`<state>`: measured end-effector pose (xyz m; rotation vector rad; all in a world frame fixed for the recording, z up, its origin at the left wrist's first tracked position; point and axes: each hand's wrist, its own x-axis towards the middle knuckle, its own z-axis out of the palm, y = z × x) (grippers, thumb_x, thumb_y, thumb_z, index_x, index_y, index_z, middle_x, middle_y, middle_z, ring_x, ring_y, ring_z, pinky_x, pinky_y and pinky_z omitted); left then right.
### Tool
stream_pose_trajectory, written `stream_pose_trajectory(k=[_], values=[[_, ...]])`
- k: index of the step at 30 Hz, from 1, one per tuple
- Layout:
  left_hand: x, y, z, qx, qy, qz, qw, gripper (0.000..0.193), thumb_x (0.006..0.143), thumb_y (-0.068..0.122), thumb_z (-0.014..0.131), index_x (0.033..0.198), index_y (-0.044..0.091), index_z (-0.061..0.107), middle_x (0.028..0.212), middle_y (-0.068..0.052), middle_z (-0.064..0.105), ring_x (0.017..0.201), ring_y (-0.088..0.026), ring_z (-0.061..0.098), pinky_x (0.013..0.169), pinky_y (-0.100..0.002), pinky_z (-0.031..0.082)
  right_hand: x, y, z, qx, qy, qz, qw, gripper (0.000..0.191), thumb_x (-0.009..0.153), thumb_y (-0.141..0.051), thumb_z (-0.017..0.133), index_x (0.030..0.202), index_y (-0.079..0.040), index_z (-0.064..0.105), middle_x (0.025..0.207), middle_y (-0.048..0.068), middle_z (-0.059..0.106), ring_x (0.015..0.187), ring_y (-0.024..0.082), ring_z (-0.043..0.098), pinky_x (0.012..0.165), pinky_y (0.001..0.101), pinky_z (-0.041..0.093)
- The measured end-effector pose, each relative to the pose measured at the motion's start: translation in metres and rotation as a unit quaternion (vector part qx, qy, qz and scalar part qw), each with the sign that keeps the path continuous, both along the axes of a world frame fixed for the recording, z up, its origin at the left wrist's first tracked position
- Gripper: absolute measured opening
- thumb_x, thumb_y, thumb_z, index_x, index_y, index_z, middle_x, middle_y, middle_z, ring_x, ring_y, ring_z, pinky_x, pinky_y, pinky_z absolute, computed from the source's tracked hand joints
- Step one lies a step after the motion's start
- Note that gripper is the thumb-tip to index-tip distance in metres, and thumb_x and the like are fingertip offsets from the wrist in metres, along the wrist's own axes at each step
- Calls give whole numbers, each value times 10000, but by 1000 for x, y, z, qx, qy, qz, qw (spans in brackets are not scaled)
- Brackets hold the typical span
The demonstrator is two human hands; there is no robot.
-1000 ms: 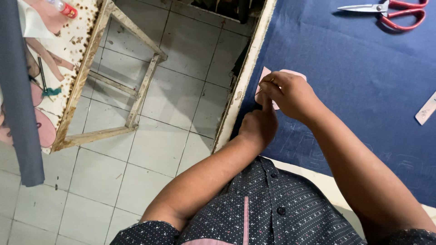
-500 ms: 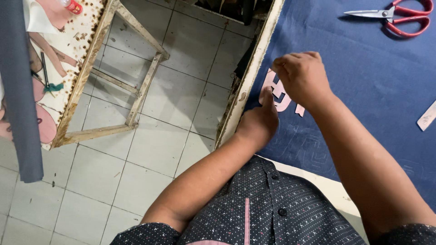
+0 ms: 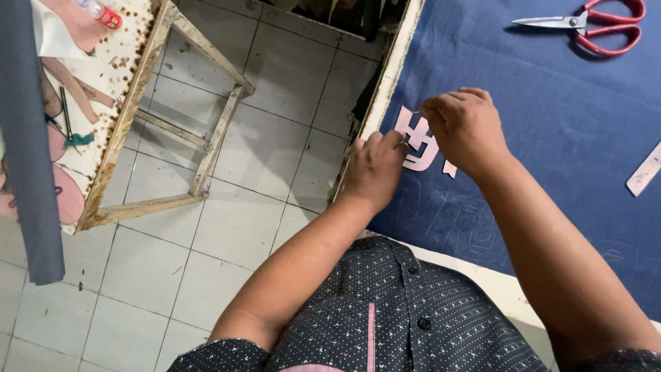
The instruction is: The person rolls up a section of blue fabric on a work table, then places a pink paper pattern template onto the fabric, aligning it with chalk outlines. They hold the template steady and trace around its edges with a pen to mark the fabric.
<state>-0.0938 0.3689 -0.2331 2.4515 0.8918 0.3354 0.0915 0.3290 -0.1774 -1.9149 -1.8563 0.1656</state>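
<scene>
A pink cut-out fabric shape (image 3: 417, 143) lies on the dark blue cloth (image 3: 551, 117) near the table's left edge. My left hand (image 3: 375, 169) rests on the cloth at that edge, fingertips pressing the pink shape's lower left part. My right hand (image 3: 465, 124) is over the shape's right side with fingers pinched together at its top; a thin needle or pin seems to be between them, too small to be sure. Part of the pink shape is hidden under my right hand.
Red-handled scissors (image 3: 585, 27) lie on the blue cloth at the far right. A pale ruler end (image 3: 645, 171) sits at the right edge. Faint chalk outlines (image 3: 458, 213) mark the cloth. A wooden frame table (image 3: 148, 110) with scraps stands left, over tiled floor (image 3: 234, 207).
The pink shape has come down flat onto the blue cloth. Both hands have spread apart over it, my right hand shifting right and my left hand lowering to the table edge.
</scene>
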Motion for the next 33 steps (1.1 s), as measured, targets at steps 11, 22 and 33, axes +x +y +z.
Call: stream_pose_trajectory(k=[11,22,33], values=[[4,9,-1,-8,-9,9,1000,459,890,138,665,1337,198,578,1413,25,561,1491,-292,324,1174,-657,187,-5,-34,-14,9,73,4,997,107,1005,-139,696,1032,-54,754,933,114,741,910,336,698,953,434,528],[9,8,-2,-38,22,3,999,482,907,193,687,1360,228,526,1420,58,547,1516,-246,282,1192,-686,128,-22,-64,-15,-34,113,-13,993,113,977,-154,705,1007,-64,765,882,109,735,880,295,710,869,416,543],[12,2,0,8,46,-21,999,331,955,195,611,1251,318,692,1422,44,514,1496,-291,307,1180,-743,123,12,-72,-11,-20,11,-78,997,127,1013,-193,719,1012,-72,760,917,97,746,915,300,713,987,432,523]])
